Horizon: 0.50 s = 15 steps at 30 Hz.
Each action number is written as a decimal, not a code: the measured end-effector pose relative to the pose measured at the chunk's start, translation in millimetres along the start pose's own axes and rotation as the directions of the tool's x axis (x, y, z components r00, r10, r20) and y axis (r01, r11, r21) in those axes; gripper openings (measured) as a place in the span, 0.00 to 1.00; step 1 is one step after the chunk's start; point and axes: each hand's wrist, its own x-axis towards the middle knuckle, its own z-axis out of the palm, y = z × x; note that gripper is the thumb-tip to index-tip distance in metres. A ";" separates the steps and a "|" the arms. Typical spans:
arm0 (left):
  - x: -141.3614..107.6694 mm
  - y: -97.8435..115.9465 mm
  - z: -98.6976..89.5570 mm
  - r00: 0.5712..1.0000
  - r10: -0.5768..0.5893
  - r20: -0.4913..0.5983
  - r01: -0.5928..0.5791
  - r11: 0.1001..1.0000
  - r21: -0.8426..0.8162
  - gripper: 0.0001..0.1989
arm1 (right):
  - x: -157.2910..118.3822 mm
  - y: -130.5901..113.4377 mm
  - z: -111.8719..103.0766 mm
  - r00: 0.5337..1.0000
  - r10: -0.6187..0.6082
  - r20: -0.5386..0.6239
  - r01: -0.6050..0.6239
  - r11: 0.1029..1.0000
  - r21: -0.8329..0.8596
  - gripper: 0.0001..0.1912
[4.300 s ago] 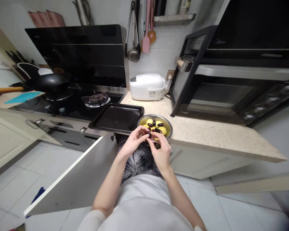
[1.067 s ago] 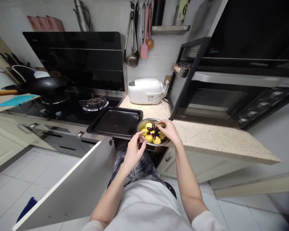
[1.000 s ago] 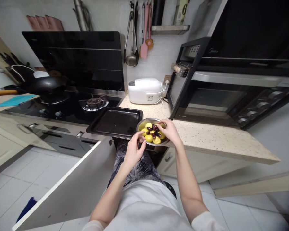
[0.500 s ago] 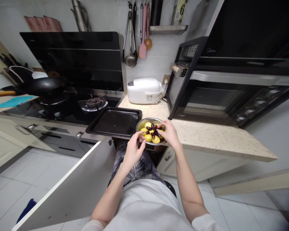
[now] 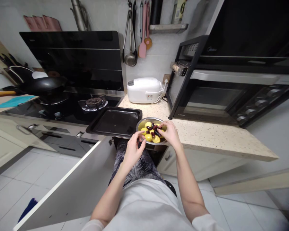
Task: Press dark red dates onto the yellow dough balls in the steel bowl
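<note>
A round metal bowl (image 5: 140,124) at the counter's front edge holds several yellow rounded pieces (image 5: 148,137) with several glossy dark red-purple oval fruits (image 5: 155,127) on top. My left hand (image 5: 135,145) is at the bowl's near left rim, thumb and fingers apart, beside a yellow piece. Over the right side of the bowl, my right hand (image 5: 170,132) has thumb and fingertips closed around one dark oval fruit, mostly covered by the fingers. The exact kind of fruit is too small to tell.
Left of the bowl lies a black baking tray (image 5: 118,121). Behind stands a white rice cooker (image 5: 144,90); an oven (image 5: 214,96) is on the right. A wok (image 5: 44,85) sits on the stove. An open cabinet door (image 5: 74,183) stands by my left leg.
My right hand's fingers have shifted very slightly over the dark fruits. The left hand and the bowl look unmoved.
</note>
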 end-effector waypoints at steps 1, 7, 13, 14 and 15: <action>0.0 -0.3 -0.1 1.000 0.000 0.000 0.000 1.000 0.004 0.14 | -1.8 0.9 -0.1 1.000 0.008 -0.015 -0.008 1.000 0.014 0.03; -1.2 0.1 1.3 1.000 -0.020 0.010 0.020 1.000 -0.002 0.16 | -11.3 2.3 -2.9 0.999 0.038 -0.023 -0.038 0.999 0.034 0.03; -1.6 2.4 -0.9 1.000 0.000 0.014 0.001 0.999 -0.044 0.21 | -17.4 -9.4 -13.2 0.998 0.045 -0.049 -0.044 0.999 0.027 0.02; -1.6 2.0 -0.8 1.000 0.000 0.011 0.001 0.998 -0.061 0.21 | -20.2 -13.6 -15.6 0.997 0.038 -0.061 -0.036 0.999 0.042 0.01; -1.5 1.4 -0.4 1.000 -0.005 0.008 0.005 0.997 -0.081 0.21 | -23.8 -18.9 -18.0 0.997 0.026 -0.069 -0.021 0.998 0.063 0.01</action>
